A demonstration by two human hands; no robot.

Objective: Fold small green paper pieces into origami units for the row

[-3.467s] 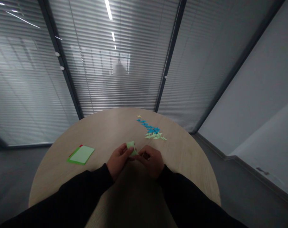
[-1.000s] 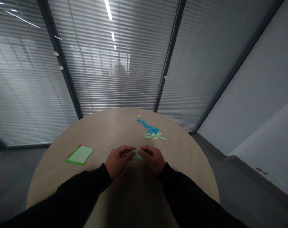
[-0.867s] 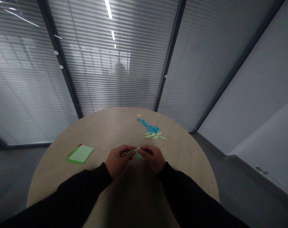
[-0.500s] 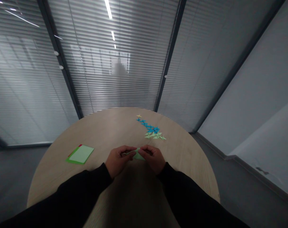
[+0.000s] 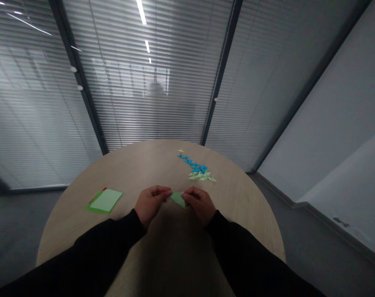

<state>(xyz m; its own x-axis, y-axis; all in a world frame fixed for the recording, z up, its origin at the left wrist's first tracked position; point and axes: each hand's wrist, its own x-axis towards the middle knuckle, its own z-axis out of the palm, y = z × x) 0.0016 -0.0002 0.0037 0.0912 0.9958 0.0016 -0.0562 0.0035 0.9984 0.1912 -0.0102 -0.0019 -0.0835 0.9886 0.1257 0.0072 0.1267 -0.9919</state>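
A small folded piece of light green paper (image 5: 178, 199) is held between my two hands, just above the near middle of the table. My left hand (image 5: 152, 202) pinches its left corner between thumb and fingers. On the other side, my right hand (image 5: 201, 203) grips the right edge in a pinch. Beyond my right hand lies a cluster of pale green folded paper pieces (image 5: 202, 176). Blue folded paper pieces (image 5: 195, 166) trail away from it toward the far edge, ending at one small yellow folded piece (image 5: 181, 151).
To the left on the round wooden table (image 5: 137, 165) rests a stack of paper sheets (image 5: 107, 201), pale green on top with bright green and red showing beneath. Behind the table stand glass panels with blinds (image 5: 156, 115). A white wall (image 5: 329, 144) is at the right.
My left hand has drawn back slightly to the left, its fingers now at the paper's corner. More of the green paper shows between the hands. The right hand has barely moved.
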